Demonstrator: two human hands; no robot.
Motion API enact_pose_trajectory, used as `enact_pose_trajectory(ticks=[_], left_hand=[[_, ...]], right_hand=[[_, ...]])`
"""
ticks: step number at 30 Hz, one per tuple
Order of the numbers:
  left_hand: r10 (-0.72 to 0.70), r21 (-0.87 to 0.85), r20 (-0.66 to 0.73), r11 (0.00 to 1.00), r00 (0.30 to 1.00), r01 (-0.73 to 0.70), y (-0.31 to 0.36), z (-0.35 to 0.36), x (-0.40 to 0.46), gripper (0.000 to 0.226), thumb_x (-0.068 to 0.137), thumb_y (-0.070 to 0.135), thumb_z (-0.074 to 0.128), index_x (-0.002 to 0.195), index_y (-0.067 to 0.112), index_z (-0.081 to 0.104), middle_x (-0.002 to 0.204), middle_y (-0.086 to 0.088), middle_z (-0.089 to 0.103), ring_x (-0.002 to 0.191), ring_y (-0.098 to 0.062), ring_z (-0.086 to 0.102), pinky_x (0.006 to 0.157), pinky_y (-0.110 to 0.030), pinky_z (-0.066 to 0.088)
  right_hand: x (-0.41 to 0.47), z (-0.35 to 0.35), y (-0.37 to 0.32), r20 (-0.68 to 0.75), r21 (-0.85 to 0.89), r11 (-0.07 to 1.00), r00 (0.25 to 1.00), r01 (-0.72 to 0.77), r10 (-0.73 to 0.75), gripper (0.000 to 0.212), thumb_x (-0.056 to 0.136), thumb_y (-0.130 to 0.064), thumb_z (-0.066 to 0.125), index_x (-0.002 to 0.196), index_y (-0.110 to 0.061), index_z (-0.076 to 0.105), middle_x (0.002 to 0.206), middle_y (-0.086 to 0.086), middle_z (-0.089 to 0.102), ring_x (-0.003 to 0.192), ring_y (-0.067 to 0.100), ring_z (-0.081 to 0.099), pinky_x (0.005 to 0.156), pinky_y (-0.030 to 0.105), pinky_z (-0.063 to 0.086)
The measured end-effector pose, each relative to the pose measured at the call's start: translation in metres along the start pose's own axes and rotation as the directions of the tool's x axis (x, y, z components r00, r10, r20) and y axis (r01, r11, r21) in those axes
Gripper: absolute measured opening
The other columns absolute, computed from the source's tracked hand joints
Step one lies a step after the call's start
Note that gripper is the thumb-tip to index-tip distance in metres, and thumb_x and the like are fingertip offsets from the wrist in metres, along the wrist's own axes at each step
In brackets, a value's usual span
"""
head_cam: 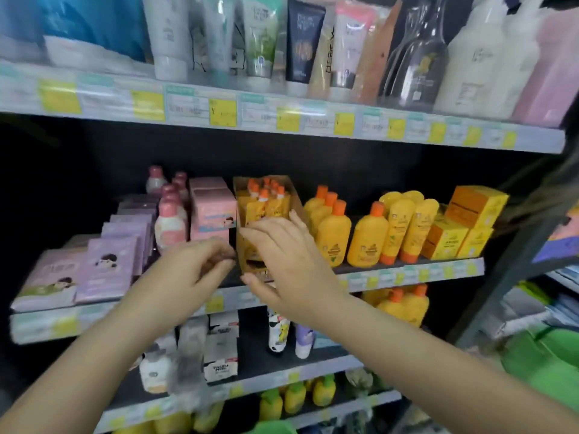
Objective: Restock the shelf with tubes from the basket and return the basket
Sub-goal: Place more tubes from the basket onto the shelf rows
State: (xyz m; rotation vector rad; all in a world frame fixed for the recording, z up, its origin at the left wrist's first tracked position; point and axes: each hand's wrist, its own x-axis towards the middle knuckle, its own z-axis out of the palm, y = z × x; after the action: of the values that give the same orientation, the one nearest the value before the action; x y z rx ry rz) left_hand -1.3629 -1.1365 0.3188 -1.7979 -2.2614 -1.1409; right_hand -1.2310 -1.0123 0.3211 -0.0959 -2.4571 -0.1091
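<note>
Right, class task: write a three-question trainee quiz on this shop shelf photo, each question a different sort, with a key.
1. True or false: the right hand rests against the cardboard display box of orange-capped tubes.
2. What stands directly left of that box? A) pink boxes B) green bottles C) black tube
3. Fill in: the green basket sits at the lower ____ of the view.

Key: 1 true; 2 A; 3 right.

Both hands raised forward, left hand (pixel 200 267) fingers curled, right hand (pixel 288 264) spread
</note>
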Motion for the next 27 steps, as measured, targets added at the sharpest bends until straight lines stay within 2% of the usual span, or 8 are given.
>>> enact_pose_trajectory(ticks=[2, 4, 9, 13, 16, 19, 24, 27], left_hand=[[-0.033, 0.022, 0.020, 0.999, 0.999, 0.032, -0.008, 0.017, -0.012, 0.034, 0.080, 0.041, 0.045, 0.105, 0.022, 0.061, 0.092, 0.005, 0.066, 0.081, -0.008, 0.060, 0.072, -0.021, 0.046], [-0.096, 0.056, 0.069, 0.994, 0.993, 0.093, -0.019, 0.035, -0.026, 0.028, 0.089, 0.029, 0.053, 0.114, 0.016, 0.058, 0.093, 0.002, 0.064, 0.076, -0.010, 0.058, 0.067, -0.019, 0.042], [-0.295, 0.095, 0.149, 0.954, 0.944, 0.283, -0.057, 0.074, -0.079, 0.028, 0.090, 0.017, 0.054, 0.117, 0.016, 0.056, 0.085, 0.004, 0.061, 0.082, -0.018, 0.059, 0.071, -0.030, 0.046], [-0.441, 0.132, 0.223, 0.897, 0.869, 0.422, -0.101, 0.116, -0.137, 0.029, 0.089, 0.015, 0.056, 0.118, 0.011, 0.056, 0.089, -0.002, 0.065, 0.085, -0.023, 0.061, 0.073, -0.034, 0.048], [-0.602, 0.133, 0.292, 0.795, 0.743, 0.591, -0.133, 0.161, -0.186, 0.027, 0.088, 0.010, 0.057, 0.114, 0.006, 0.059, 0.093, -0.012, 0.067, 0.086, -0.026, 0.063, 0.071, -0.028, 0.043], [-0.755, 0.152, 0.390, 0.617, 0.527, 0.772, -0.156, 0.213, -0.229, 0.023, 0.089, 0.008, 0.054, 0.110, 0.000, 0.060, 0.096, -0.020, 0.066, 0.091, -0.032, 0.063, 0.078, -0.032, 0.046], [-0.827, 0.355, 0.506, 0.458, 0.245, 0.815, -0.193, 0.302, -0.294, 0.020, 0.091, 0.017, 0.048, 0.095, 0.004, 0.062, 0.096, -0.016, 0.066, 0.088, -0.030, 0.063, 0.074, -0.033, 0.048], [-0.862, 0.434, 0.489, 0.371, 0.131, 0.821, -0.213, 0.342, -0.324, 0.027, 0.091, 0.017, 0.050, 0.109, -0.001, 0.060, 0.108, -0.019, 0.063, 0.100, -0.033, 0.060, 0.084, -0.035, 0.047]], right_hand=[[-0.023, 0.018, 0.001, 0.092, 0.007, 0.998, 0.994, -0.057, 0.056, 0.051, 0.082, -0.040, 0.044, 0.121, -0.008, 0.056, 0.119, 0.007, 0.058, 0.117, 0.021, 0.042, 0.109, 0.051, 0.022], [-0.044, 0.037, -0.001, 0.168, 0.037, 0.994, 0.981, -0.100, 0.093, 0.053, 0.082, -0.042, 0.043, 0.122, -0.008, 0.056, 0.120, 0.008, 0.059, 0.116, 0.021, 0.041, 0.108, 0.053, 0.022], [-0.092, 0.088, -0.010, 0.312, 0.072, 0.988, 0.944, -0.135, 0.106, 0.054, 0.081, -0.041, 0.041, 0.120, -0.007, 0.056, 0.117, 0.009, 0.060, 0.112, 0.028, 0.054, 0.102, 0.056, 0.031], [-0.139, 0.131, -0.018, 0.431, 0.137, 0.969, 0.893, -0.206, 0.129, 0.055, 0.081, -0.040, 0.041, 0.121, -0.006, 0.055, 0.119, 0.012, 0.060, 0.113, 0.028, 0.052, 0.100, 0.056, 0.033], [-0.178, 0.162, -0.022, 0.556, 0.123, 0.966, 0.822, -0.229, 0.124, 0.057, 0.080, -0.042, 0.039, 0.120, -0.005, 0.058, 0.117, 0.013, 0.062, 0.107, 0.031, 0.059, 0.097, 0.058, 0.036], [-0.210, 0.185, -0.026, 0.666, 0.138, 0.946, 0.735, -0.292, 0.130, 0.063, 0.080, -0.045, 0.035, 0.124, -0.006, 0.055, 0.122, 0.013, 0.060, 0.112, 0.032, 0.057, 0.100, 0.059, 0.033], [-0.246, 0.205, -0.031, 0.764, 0.148, 0.917, 0.631, -0.370, 0.131, 0.072, 0.080, -0.050, 0.023, 0.134, -0.007, 0.046, 0.135, 0.012, 0.050, 0.126, 0.030, 0.045, 0.109, 0.052, 0.022], [-0.261, 0.209, -0.035, 0.778, 0.165, 0.897, 0.613, -0.410, 0.138, 0.068, 0.083, -0.049, 0.025, 0.134, -0.008, 0.046, 0.135, 0.012, 0.051, 0.125, 0.029, 0.046, 0.110, 0.051, 0.020]])
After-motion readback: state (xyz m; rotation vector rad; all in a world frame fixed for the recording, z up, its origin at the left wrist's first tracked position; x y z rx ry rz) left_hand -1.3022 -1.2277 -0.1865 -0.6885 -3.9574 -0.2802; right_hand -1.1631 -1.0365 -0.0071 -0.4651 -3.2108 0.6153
